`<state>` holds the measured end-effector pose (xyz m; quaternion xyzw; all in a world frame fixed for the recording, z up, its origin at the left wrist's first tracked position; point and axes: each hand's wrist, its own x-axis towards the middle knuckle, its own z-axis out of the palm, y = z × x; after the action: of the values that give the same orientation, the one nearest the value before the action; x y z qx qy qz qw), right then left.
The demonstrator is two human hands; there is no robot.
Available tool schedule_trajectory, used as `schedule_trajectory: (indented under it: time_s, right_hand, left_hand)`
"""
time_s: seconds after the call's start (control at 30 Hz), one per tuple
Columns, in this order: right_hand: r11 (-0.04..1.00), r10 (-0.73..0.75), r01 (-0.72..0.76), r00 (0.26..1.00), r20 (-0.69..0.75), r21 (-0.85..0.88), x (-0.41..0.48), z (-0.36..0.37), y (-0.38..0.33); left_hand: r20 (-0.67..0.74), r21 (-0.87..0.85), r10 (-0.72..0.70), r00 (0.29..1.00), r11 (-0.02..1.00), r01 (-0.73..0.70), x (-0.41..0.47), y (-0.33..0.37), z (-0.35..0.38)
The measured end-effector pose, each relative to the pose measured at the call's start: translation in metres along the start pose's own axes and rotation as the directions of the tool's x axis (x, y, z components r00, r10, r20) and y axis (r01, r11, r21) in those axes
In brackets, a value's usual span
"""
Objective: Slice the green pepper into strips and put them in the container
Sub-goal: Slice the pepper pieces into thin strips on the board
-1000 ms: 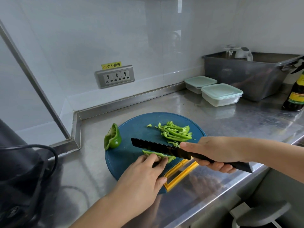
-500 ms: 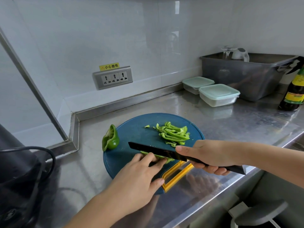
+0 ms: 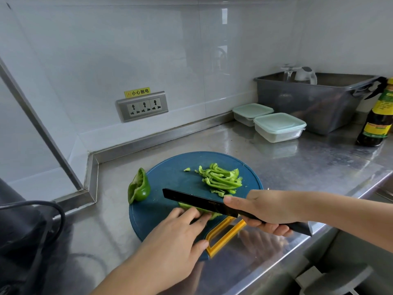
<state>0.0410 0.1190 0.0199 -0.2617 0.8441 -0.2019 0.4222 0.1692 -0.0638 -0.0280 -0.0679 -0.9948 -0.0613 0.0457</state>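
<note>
Right hand [image 3: 270, 209] grips knife [image 3: 191, 200], left hand [image 3: 170, 241] presses pepper [image 3: 213, 216] on a blue board [image 3: 170, 179] atop the steel counter [image 3: 297, 167].

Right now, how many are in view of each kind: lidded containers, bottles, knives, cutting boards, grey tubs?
Lidded containers: 2
Bottle: 1
Knife: 1
Cutting board: 1
Grey tub: 1
Total: 6
</note>
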Motion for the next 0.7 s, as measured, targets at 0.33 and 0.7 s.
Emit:
schedule_trajectory:
  time_s: [0.33, 0.7]
  right_hand:
    - [1.0, 0.023, -0.023, 0.999, 0.026, -0.006, 0.006, 0.0, 0.001]
    - [0.994, 0.105, -0.106, 0.984, 0.143, -0.005, 0.015, -0.011, -0.009]
  left_hand:
    - [0.006, -0.025, 0.001, 1.0, 1.0, -0.001, 0.0, 0.002, -0.001]
    - [0.014, -0.012, 0.029, 0.999, 1.0, -0.029, 0.001, 0.001, -0.002]
